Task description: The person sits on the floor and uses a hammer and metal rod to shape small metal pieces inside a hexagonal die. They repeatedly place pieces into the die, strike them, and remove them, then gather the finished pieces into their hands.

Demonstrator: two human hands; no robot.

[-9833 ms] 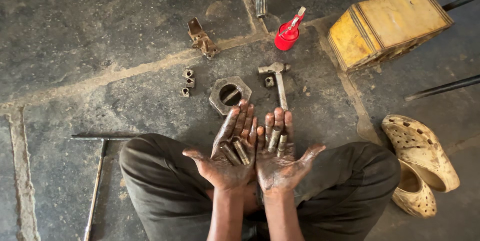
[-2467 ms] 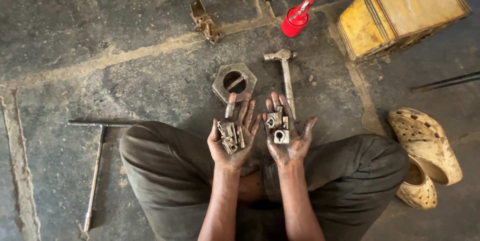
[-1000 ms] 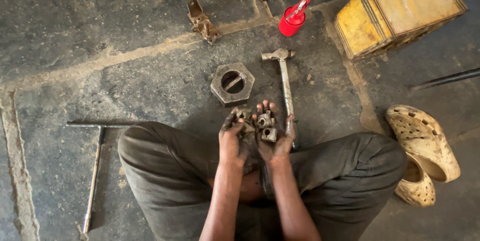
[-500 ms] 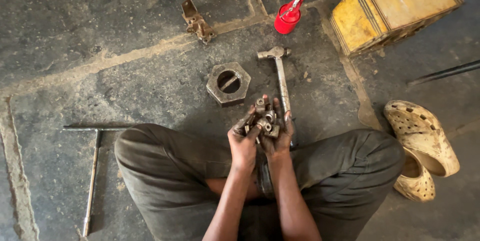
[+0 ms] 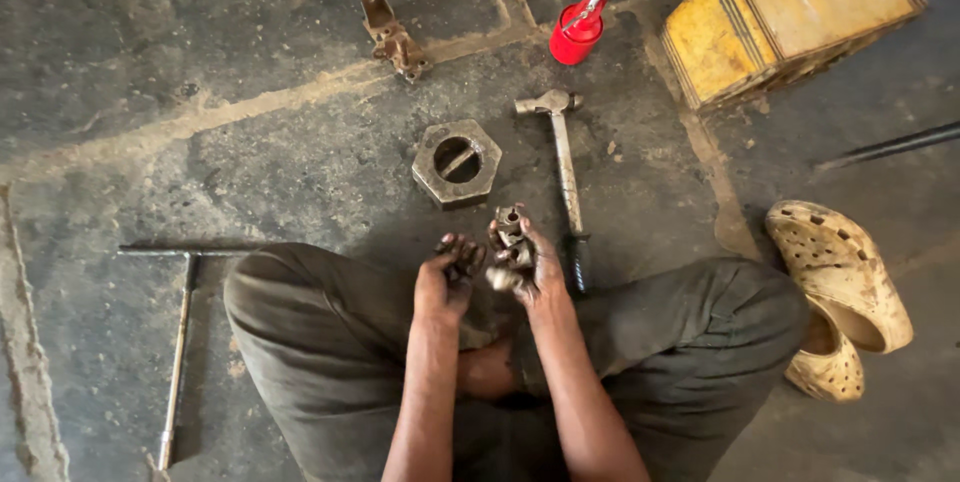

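Hands meet above the crossed legs: the right hand (image 5: 528,264) grips a small greasy metal part (image 5: 509,226), dull grey and blocky with a hole on top; the left hand (image 5: 447,274) is curled shut on dark small pieces (image 5: 462,252) I cannot make out. At twelve o'clock on the floor lies a hexagonal nut (image 5: 457,162), a hammer (image 5: 563,167) just beside it at one o'clock, a red oil can (image 5: 579,27) farther.

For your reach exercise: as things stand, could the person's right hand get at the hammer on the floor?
Probably yes. The hammer lies just beside the right hand, its handle end close to it, with bare floor between. But that hand already holds small metal parts, so its fingers are not free.
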